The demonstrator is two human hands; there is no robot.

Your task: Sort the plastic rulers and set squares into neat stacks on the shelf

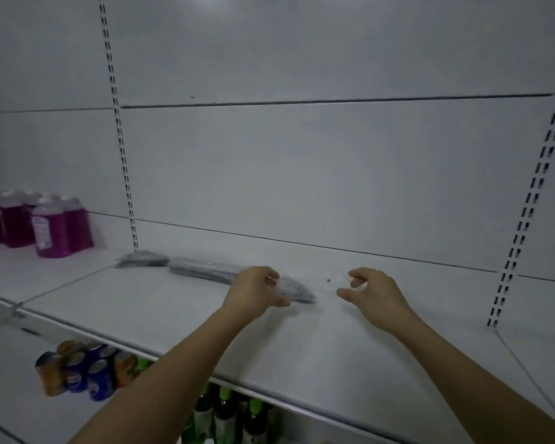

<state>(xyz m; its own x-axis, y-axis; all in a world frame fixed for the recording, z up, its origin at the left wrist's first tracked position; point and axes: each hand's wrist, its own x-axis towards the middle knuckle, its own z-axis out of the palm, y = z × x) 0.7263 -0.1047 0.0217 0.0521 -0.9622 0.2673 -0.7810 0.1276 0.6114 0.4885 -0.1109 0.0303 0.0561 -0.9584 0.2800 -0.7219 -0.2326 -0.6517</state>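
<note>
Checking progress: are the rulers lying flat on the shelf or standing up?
Flat. The rulers lie in a low row on the shelf; the left hand grips their right end.

Shelf [302, 341], free room and obstructions.
Bare white surface runs from the front edge back to the rear panel on the right half, up to the slotted upright [526, 200]. Left of centre, a blurred row of clear plastic rulers [205, 270] lies along the back, its near end under the left hand [253, 291]. Purple bottles [50, 229] stand far left, well apart. The right hand [370, 294] hovers over bare surface.
</note>
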